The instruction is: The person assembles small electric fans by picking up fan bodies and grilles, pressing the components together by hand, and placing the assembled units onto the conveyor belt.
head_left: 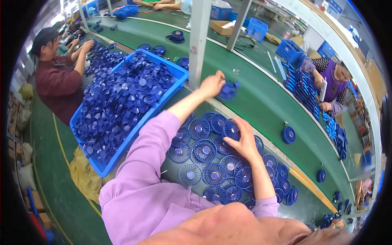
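Note:
My left hand (212, 85) reaches over the green conveyor belt (256, 98), fingers curled together. Just beyond its fingertips is a blue fan part (228, 91), blurred; whether the fingers touch it, or hold something small, I cannot make out. My right hand (245, 141) grips the edge of a round blue fan grille (231, 130), thumb on the near side and fingers on the far side. That grille is above many similar round grilles (205, 151), spread and overlapping on the work surface in front of me. Several have a small shiny disc at the centre.
To my left stands a large blue crate (122, 151) heaped with small blue discs (122, 94). A white post (199, 41) rises beside the belt. More fan parts (288, 134) lie on the belt. Co-workers sit at left (61, 81) and across the belt (332, 81).

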The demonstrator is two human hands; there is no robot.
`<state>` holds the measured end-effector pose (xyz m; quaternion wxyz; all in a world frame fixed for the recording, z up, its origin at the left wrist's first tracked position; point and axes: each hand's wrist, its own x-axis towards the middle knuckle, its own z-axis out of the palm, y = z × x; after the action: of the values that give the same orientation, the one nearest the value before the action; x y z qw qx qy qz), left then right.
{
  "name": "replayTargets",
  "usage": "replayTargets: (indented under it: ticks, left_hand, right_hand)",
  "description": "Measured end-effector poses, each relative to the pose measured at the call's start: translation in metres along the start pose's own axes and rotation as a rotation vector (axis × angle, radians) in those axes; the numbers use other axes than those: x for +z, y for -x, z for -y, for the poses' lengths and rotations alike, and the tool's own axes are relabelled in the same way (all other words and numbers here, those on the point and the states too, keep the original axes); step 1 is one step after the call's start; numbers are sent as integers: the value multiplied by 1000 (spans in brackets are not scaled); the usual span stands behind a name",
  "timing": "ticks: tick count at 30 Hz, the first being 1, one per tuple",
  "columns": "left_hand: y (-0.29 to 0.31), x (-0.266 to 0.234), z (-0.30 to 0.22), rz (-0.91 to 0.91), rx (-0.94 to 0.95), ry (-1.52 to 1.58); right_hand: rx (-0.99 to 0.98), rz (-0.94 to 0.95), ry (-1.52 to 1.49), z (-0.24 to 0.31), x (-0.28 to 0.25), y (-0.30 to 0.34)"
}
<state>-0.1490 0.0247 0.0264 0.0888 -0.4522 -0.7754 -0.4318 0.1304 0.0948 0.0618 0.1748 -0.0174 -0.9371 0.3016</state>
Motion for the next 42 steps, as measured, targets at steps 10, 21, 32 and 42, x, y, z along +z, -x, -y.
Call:
replayTargets:
  ticks: [10,21,32,42]
  left_hand:
    - [105,6,-108,56,-611,1659]
    - [112,16,-107,153,-685,2007]
    - [132,12,-159,-531,-69,761]
    - [120,16,-128,-99,-93,453]
  right_hand:
    - [-81,-296,218,38,0,-17]
    - [-154,-264,167,24,18,-15]
    - [163,-346,-600,32,45,-16]
    - [222,-212,-268,-31,-1,-20]
